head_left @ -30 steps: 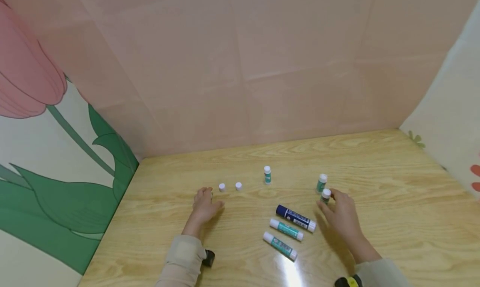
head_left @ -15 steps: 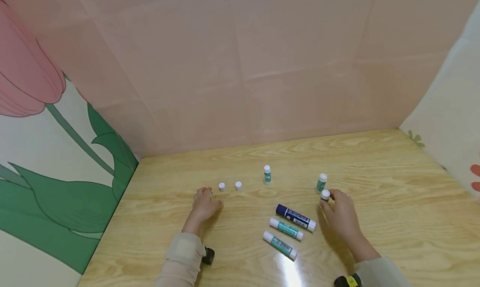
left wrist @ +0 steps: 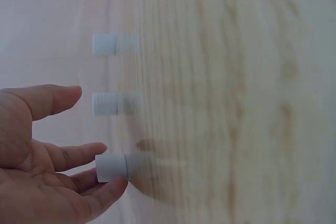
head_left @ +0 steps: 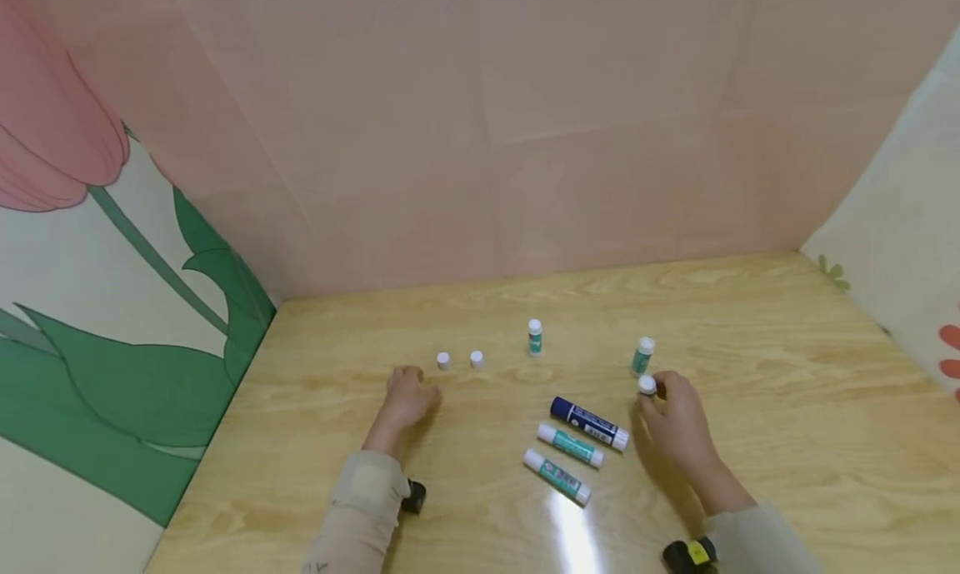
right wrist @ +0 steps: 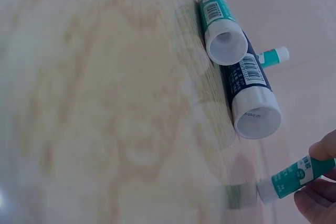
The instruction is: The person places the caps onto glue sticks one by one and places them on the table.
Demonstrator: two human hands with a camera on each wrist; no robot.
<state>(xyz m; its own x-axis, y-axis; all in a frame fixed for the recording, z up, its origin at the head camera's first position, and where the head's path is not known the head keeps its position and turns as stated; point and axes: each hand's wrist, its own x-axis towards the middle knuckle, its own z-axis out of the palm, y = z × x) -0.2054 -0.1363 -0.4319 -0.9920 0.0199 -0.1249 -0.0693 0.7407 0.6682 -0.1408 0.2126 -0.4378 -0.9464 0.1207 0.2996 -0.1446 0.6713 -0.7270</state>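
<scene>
My right hand (head_left: 678, 420) pinches a small green-and-white glue stick (right wrist: 296, 179) between thumb and fingers. It is tilted, its white end at or just above the table; I cannot tell if it touches. Just behind it another small glue stick (head_left: 642, 356) stands upright. My left hand (left wrist: 42, 166) has its thumb apart and its fingers loosely bent around a white cap (left wrist: 111, 167), touching it at the side. Two more white caps, a nearer cap (left wrist: 105, 103) and a farther cap (left wrist: 105, 44), stand beside it, apart from the hand.
A third small glue stick (head_left: 535, 338) stands upright at the back middle. Between the hands lie a large dark blue glue stick (head_left: 589, 424) and two green-and-white glue sticks, one upper (head_left: 570, 446) and one lower (head_left: 557, 477). A pink backdrop (head_left: 480, 141) borders the wooden table (head_left: 300, 491).
The glue stick in my right hand has shifted slightly left and toward me. My left hand stays by its cap. The head view has tilted down a little.
</scene>
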